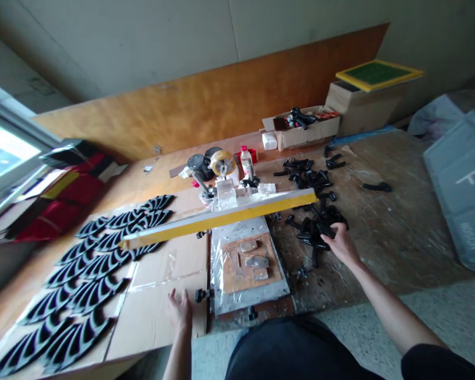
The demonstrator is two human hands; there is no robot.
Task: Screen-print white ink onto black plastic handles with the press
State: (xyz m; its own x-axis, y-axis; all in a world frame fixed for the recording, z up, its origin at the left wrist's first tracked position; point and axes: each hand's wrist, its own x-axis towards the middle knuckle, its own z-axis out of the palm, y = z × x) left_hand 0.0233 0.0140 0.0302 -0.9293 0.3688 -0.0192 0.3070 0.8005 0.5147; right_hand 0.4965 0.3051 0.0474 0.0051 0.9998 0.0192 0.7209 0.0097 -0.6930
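Observation:
My right hand (342,243) is at the near edge of a pile of black handle-shaped parts (311,229), its fingers closed on one black part (325,227). Over the cardboard, left of the metal plate, my left hand (180,309) has its fingers apart and holds nothing. The metal plate (217,229) bears a brown board (231,274) with small metal blocks (257,261). Above the plate, a long yellow and silver bar (221,215) reaches from left to right. Rows of black ribbed, fan-shaped pieces (98,264) lie on the cardboard (150,316) at the left.
Behind the bar stand a bottle (246,161), a tape roll (223,163) and dark jars (198,164). An open carton (309,134) and a green, yellow-framed screen (380,74) are at the back right. A grey crate (459,184) stands at the right. Red and black boxes (59,195) sit at the left.

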